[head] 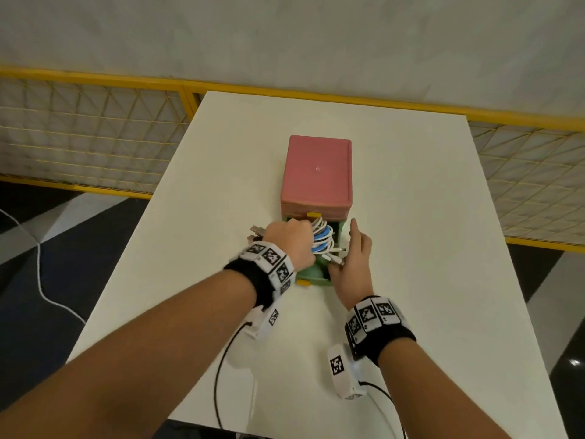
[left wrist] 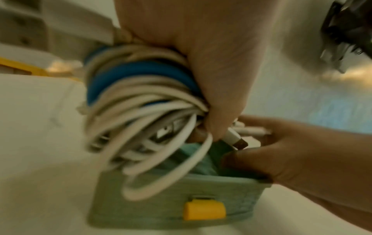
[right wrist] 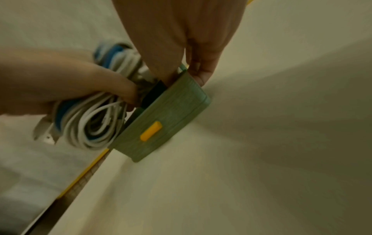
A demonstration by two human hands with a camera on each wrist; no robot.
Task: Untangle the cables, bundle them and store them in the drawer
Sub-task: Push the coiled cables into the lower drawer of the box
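A pink drawer box (head: 318, 172) stands mid-table with its green drawer (head: 311, 275) pulled out toward me; the drawer has a yellow handle (head: 303, 282). My left hand (head: 291, 236) grips a coiled bundle of white and blue cables (head: 323, 239) over the open drawer, its lower loops hanging at the drawer's front wall (left wrist: 175, 198). USB plugs (head: 257, 231) stick out past the hand on the left. My right hand (head: 353, 248) pinches the drawer's right wall, thumb (right wrist: 167, 71) inside and fingers (right wrist: 201, 74) outside. The drawer's inside is mostly hidden by the bundle (left wrist: 141, 103).
The white table (head: 427, 232) has bare surface on both sides of the box. A yellow mesh fence (head: 95, 137) runs behind it. A white cord (head: 41, 274) lies on the dark floor at the left. Wrist-camera leads (head: 221, 359) trail over the near table edge.
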